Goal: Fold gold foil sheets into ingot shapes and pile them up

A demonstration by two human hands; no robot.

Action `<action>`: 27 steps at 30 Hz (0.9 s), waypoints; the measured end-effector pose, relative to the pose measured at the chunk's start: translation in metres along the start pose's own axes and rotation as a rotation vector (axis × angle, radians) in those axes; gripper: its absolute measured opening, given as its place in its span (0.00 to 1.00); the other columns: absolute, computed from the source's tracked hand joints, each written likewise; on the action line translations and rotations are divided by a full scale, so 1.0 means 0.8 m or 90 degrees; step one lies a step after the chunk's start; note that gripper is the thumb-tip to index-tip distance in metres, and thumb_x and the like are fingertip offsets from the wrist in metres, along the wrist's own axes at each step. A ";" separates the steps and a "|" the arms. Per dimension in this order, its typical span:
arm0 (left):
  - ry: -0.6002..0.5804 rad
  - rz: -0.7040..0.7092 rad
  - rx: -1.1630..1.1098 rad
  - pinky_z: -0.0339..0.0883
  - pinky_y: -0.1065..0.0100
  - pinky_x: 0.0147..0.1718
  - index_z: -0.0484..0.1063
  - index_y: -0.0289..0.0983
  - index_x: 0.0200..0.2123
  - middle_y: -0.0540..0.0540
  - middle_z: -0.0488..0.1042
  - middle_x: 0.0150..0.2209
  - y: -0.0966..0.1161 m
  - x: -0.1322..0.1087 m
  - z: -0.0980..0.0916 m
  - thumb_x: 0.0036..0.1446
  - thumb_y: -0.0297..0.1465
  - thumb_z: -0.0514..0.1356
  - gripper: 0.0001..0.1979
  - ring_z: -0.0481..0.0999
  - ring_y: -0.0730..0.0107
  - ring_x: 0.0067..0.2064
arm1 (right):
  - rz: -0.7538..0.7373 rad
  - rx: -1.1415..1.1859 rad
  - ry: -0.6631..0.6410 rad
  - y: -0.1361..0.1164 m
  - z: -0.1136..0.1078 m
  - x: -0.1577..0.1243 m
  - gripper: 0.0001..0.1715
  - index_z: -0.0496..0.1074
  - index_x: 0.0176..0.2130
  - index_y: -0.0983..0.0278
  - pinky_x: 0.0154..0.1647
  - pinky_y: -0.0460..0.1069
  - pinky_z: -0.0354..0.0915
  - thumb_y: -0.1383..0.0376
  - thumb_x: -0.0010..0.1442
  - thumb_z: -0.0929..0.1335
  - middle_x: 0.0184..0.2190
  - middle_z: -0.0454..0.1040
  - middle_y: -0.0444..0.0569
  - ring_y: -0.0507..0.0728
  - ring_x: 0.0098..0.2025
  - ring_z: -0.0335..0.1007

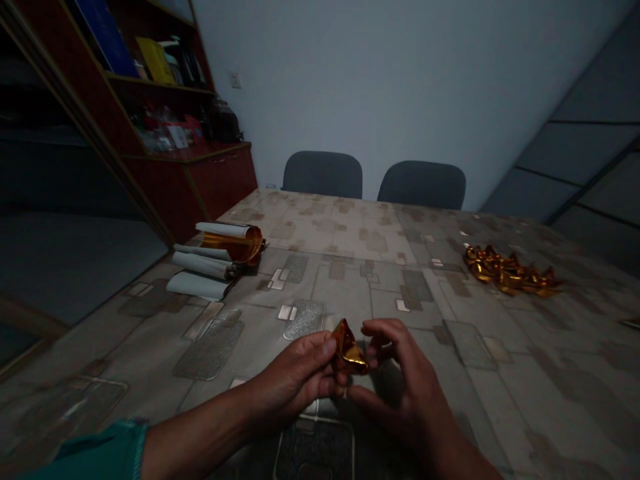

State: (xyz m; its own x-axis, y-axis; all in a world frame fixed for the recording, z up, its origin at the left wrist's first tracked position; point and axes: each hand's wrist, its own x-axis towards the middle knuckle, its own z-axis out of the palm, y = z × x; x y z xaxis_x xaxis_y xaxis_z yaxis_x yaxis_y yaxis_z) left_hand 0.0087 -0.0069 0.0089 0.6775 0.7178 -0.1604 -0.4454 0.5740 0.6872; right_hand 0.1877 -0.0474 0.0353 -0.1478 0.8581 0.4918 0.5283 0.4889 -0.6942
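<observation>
Near the front middle of the table, a small folded gold foil paper ingot with a pointed top is pinched between the thumb and fingers of my left hand. My right hand hovers just right of it, fingers curved and apart from the thumb, holding nothing. Its thumb tip comes close to my left fingertips; whether they touch, I cannot tell. Far off to the right lies a cluster of similar gold ingots. On the left rests a stack of curled gold foil sheets with pale backs.
A patterned cloth covers the table. Beyond its far edge stand two dark chairs against a pale wall. A reddish-brown cabinet with cluttered shelves is at the back left. At the right edge lies a small shiny piece.
</observation>
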 end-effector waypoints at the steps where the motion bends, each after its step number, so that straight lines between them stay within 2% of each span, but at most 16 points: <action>1: 0.004 0.013 0.013 0.69 0.72 0.38 0.76 0.31 0.43 0.42 0.75 0.36 -0.001 -0.001 0.001 0.60 0.40 0.65 0.17 0.75 0.71 0.36 | 0.052 0.021 0.007 0.000 0.002 0.000 0.29 0.64 0.52 0.60 0.32 0.51 0.71 0.65 0.51 0.73 0.41 0.73 0.51 0.58 0.35 0.72; 4: 0.003 0.029 0.064 0.69 0.69 0.42 0.77 0.32 0.42 0.40 0.77 0.40 -0.001 -0.003 0.003 0.56 0.42 0.68 0.19 0.76 0.67 0.40 | 0.140 0.079 -0.010 0.003 0.007 0.000 0.19 0.67 0.45 0.61 0.31 0.51 0.69 0.64 0.52 0.70 0.36 0.73 0.48 0.58 0.34 0.72; 7: -0.013 0.034 0.135 0.69 0.69 0.41 0.77 0.32 0.41 0.41 0.77 0.40 -0.001 -0.003 -0.002 0.55 0.41 0.69 0.18 0.77 0.67 0.39 | 0.123 0.110 -0.032 0.008 0.005 0.002 0.11 0.69 0.40 0.61 0.34 0.51 0.68 0.66 0.54 0.68 0.36 0.72 0.49 0.58 0.36 0.72; 11: 0.028 0.101 0.173 0.69 0.70 0.39 0.74 0.37 0.40 0.47 0.77 0.37 0.000 0.003 -0.011 0.51 0.35 0.72 0.16 0.77 0.71 0.36 | 0.091 0.079 -0.025 0.009 -0.002 0.005 0.11 0.69 0.42 0.61 0.34 0.50 0.68 0.69 0.56 0.68 0.37 0.73 0.49 0.57 0.36 0.72; 13: 0.078 0.156 0.212 0.70 0.67 0.41 0.72 0.40 0.42 0.47 0.77 0.43 0.002 0.004 -0.012 0.48 0.32 0.74 0.19 0.78 0.67 0.40 | 0.060 0.045 -0.025 0.008 -0.005 0.006 0.12 0.69 0.43 0.61 0.33 0.50 0.68 0.70 0.57 0.67 0.37 0.73 0.49 0.56 0.35 0.72; 16: 0.123 0.198 0.358 0.69 0.64 0.45 0.75 0.42 0.47 0.45 0.76 0.50 0.009 0.000 -0.006 0.50 0.30 0.71 0.19 0.76 0.61 0.48 | 0.012 0.021 -0.016 0.008 -0.005 0.006 0.13 0.69 0.43 0.61 0.33 0.49 0.68 0.72 0.57 0.67 0.37 0.74 0.49 0.56 0.35 0.72; 19: 0.114 0.222 0.506 0.68 0.65 0.46 0.78 0.41 0.46 0.45 0.78 0.46 0.016 -0.005 0.002 0.54 0.29 0.67 0.15 0.76 0.60 0.48 | -0.009 0.028 -0.014 0.009 -0.004 0.005 0.14 0.70 0.44 0.62 0.35 0.50 0.68 0.73 0.58 0.66 0.38 0.74 0.50 0.57 0.37 0.72; 23: 0.122 0.228 0.570 0.68 0.67 0.43 0.80 0.40 0.45 0.46 0.80 0.41 0.017 -0.006 0.005 0.55 0.29 0.66 0.13 0.77 0.62 0.44 | 0.030 0.057 -0.046 0.010 -0.003 0.005 0.13 0.71 0.44 0.62 0.34 0.49 0.67 0.73 0.59 0.66 0.37 0.73 0.49 0.55 0.35 0.70; 27: 0.131 0.221 0.576 0.68 0.66 0.44 0.80 0.39 0.45 0.45 0.80 0.42 0.015 -0.001 0.001 0.57 0.30 0.65 0.12 0.78 0.61 0.45 | 0.105 0.080 -0.067 0.010 -0.001 0.007 0.11 0.73 0.43 0.61 0.33 0.49 0.66 0.71 0.59 0.68 0.36 0.73 0.47 0.55 0.33 0.70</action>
State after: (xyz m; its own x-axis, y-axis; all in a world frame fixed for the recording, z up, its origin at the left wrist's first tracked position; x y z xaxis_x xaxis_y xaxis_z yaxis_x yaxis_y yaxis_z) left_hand 0.0034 -0.0013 0.0178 0.4409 0.8928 0.0920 0.0723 -0.1375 0.9879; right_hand 0.1922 -0.0388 0.0328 -0.1577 0.9366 0.3129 0.4449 0.3503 -0.8242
